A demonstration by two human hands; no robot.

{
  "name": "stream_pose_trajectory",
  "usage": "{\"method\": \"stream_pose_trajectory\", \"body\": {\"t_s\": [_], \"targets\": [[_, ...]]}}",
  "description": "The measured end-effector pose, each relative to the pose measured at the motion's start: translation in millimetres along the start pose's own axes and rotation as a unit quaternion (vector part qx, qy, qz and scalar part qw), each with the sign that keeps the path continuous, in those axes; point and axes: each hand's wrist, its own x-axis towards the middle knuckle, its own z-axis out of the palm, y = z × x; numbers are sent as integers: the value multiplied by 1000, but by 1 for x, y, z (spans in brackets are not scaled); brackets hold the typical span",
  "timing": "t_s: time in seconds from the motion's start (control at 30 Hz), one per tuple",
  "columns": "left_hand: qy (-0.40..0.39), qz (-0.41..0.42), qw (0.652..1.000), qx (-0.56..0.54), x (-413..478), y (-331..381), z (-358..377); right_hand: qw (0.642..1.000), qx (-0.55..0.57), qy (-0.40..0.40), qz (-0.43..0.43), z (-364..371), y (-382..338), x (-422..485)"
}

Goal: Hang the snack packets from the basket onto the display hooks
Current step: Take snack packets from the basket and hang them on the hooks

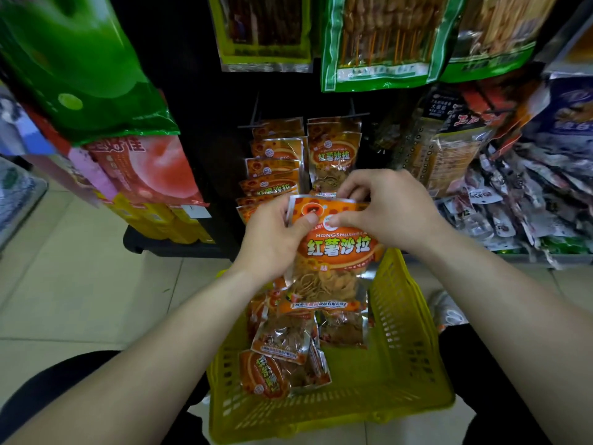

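An orange snack packet [333,252] with green-edged lettering is held upright above the yellow basket [398,358]. My left hand [272,239] pinches its top left edge with the thumb on the front. My right hand [391,210] pinches its top right edge. Several more orange packets [285,358] lie in the basket. Just beyond my hands, two display hooks carry the same kind of packet: a fanned row on the left hook [276,165] and a stack on the right hook [333,149].
The basket stands on a tiled floor [80,268] between my dark-trousered knees. Large green bags [382,43] hang above the hooks. Green, pink and yellow packs [144,175] hang at the left. Mixed small packets [526,200] pile at the right.
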Motion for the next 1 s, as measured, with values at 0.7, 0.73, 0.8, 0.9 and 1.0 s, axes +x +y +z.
{"method": "stream_pose_trajectory", "body": {"t_s": [0.7,0.73,0.8,0.9,1.0], "targets": [[-1,-44,999,-27,3,0,-16,999,37,-29,-25,-12,22,5],[-3,-41,999,-22,4,-1,-15,999,3,-23,-38,-11,20,4],[-8,-32,999,-9,4,-4,-12,997,-43,-16,-63,-10,16,2],[-17,-18,1000,-3,4,-7,-9,996,-24,-56,-61,-9,12,1],[-28,-4,1000,2,3,-9,-4,994,15,-103,-43,-3,10,0]]}}
